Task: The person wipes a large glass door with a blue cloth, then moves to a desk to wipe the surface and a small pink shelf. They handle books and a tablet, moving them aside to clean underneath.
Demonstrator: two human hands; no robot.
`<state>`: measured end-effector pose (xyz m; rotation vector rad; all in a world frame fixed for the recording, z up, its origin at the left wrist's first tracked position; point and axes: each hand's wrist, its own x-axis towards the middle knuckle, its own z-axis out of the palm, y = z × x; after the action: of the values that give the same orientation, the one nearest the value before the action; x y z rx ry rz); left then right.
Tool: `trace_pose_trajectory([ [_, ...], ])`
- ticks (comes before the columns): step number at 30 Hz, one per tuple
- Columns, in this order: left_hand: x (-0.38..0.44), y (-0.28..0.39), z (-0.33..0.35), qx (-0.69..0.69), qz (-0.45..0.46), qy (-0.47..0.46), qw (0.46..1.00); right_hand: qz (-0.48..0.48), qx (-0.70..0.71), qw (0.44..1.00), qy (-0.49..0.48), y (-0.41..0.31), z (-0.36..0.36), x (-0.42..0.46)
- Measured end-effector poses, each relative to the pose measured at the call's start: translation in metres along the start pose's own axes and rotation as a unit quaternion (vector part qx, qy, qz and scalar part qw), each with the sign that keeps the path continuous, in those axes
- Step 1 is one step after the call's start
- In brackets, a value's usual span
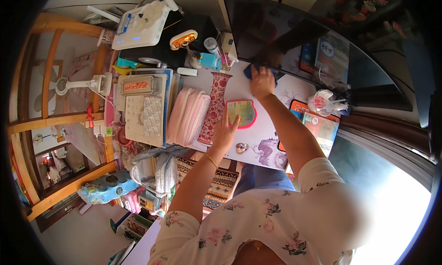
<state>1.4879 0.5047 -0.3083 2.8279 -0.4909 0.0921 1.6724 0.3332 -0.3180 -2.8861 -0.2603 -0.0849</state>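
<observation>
My right hand [263, 81] presses on a dark blue cloth [249, 71] lying on the white desk [238, 87], just in front of the monitor's lower edge. The cloth shows on both sides of the fingers, and the palm is hidden. My left hand [226, 132] is at the near left edge of a pink-rimmed mirror or tablet-like thing [241, 112], fingers apart. Beside it on the left lies a red and white floral vase [217, 102], then a pink zippered pencil case [190, 116]. Small round objects [242, 147] lie near the desk's front edge.
A monitor [276, 37] spans the back. Right of my right arm are books [319, 126] and a clear plastic cup [321, 102]. Stacked notebooks [138, 116], a white router [141, 26] and a blue bottle-like item [209, 60] stand at the left and back left.
</observation>
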Motion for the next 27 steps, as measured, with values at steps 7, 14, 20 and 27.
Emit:
trace_pose_trajectory([
  [7,-0.072,0.03,-0.04,-0.127,-0.049,-0.015,0.991,-0.204,0.07,0.967,-0.135,-0.025,-0.011,-0.062],
  [14,-0.104,0.012,-0.081,-0.275,-0.166,-0.052,0.946,-0.242,0.162,0.954,-0.069,-0.005,-0.037,-0.188],
  [20,-0.04,-0.015,-0.119,-0.369,-0.105,-0.094,0.919,-0.21,0.147,0.96,-0.114,0.004,-0.053,-0.269],
  [27,0.096,-0.038,-0.113,-0.342,-0.096,-0.092,0.93,-0.21,0.156,0.959,-0.109,0.006,-0.048,-0.284],
])
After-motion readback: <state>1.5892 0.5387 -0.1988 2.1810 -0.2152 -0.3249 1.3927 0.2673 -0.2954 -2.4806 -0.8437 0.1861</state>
